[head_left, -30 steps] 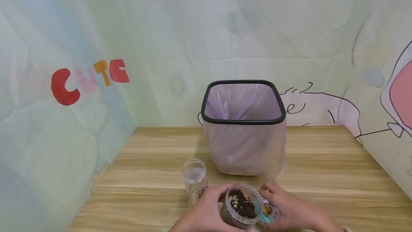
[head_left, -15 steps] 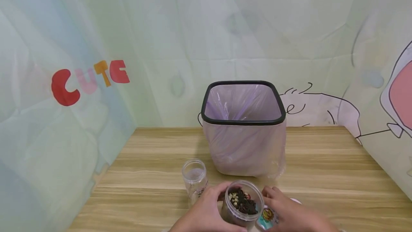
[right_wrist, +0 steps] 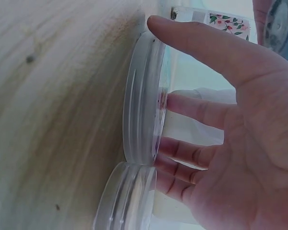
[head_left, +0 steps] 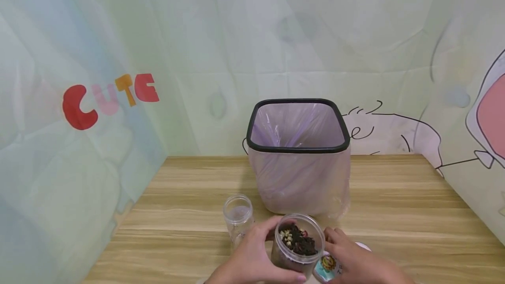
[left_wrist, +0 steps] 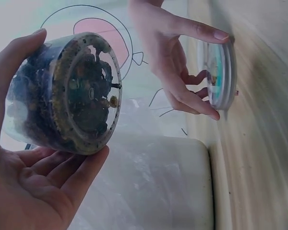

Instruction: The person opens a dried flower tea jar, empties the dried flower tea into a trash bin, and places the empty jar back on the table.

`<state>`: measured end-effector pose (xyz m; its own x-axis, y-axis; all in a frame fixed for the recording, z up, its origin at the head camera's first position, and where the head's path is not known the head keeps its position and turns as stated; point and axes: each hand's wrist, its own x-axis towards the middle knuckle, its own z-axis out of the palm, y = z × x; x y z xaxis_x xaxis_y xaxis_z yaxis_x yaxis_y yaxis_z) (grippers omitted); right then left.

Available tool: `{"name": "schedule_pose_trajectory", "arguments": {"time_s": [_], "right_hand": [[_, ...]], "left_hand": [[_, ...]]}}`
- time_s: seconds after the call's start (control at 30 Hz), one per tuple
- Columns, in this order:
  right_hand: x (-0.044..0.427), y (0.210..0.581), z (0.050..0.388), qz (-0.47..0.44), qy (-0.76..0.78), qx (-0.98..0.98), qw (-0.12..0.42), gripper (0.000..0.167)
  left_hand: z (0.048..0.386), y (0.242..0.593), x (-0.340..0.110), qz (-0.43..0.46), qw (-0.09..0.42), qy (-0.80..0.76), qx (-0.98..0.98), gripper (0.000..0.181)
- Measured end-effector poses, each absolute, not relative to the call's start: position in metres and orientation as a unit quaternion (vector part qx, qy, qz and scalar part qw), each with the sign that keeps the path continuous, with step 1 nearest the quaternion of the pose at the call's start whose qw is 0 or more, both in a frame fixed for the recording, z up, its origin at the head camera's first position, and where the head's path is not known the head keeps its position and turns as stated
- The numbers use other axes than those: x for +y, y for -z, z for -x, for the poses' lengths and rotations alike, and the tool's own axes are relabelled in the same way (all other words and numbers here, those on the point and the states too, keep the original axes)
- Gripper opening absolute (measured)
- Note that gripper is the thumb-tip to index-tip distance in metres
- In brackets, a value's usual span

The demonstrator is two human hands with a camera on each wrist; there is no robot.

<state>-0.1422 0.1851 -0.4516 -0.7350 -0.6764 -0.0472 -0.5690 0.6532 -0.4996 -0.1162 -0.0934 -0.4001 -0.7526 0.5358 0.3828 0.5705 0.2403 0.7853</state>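
My left hand (head_left: pixel 252 255) grips a clear plastic jar (head_left: pixel 297 242) of dark dried flower tea with pale buds, thumb on one side and fingers on the other. The jar is uncovered and tilted slightly; its underside shows in the left wrist view. To its right, my right hand (head_left: pixel 353 260) spans a round jar lid (head_left: pixel 325 268) low at the tabletop, thumb and fingertips at opposite edges. The lid has a picture on top and a ridged clear rim (right_wrist: pixel 144 100). A second lid (right_wrist: pixel 127 201) adjoins it, mostly hidden by the right hand in the head view.
An uncovered clear jar (head_left: pixel 238 216) stands left of the left hand, seemingly without contents. Behind the hands is a waste bin (head_left: pixel 301 183) with a black rim and a purple-tinted liner. Printed cloth (head_left: pixel 189 56) encloses the wooden table (head_left: pixel 189 187); dark specks lie on the tabletop.
The right hand has brought its lid down and slightly back toward the table, revealing part of the second lid. The left hand has raised the tea jar slightly away from the body.
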Motion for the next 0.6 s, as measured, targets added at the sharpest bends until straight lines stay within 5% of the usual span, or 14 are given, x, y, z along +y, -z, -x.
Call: {"name": "schedule_pose_trajectory", "arguments": {"time_s": [0.27,0.6], "right_hand": [[0.185,0.451,0.136,0.366,0.233,0.900,0.032,0.089],[0.191,0.445,0.147,0.386,0.258,0.878,-0.113,0.048]], "left_hand": [[0.114,0.389,-0.092,0.368,0.052,0.507,-0.778,0.077],[0.112,0.372,-0.098,0.346,0.059,0.520,-0.779,0.078]]}}
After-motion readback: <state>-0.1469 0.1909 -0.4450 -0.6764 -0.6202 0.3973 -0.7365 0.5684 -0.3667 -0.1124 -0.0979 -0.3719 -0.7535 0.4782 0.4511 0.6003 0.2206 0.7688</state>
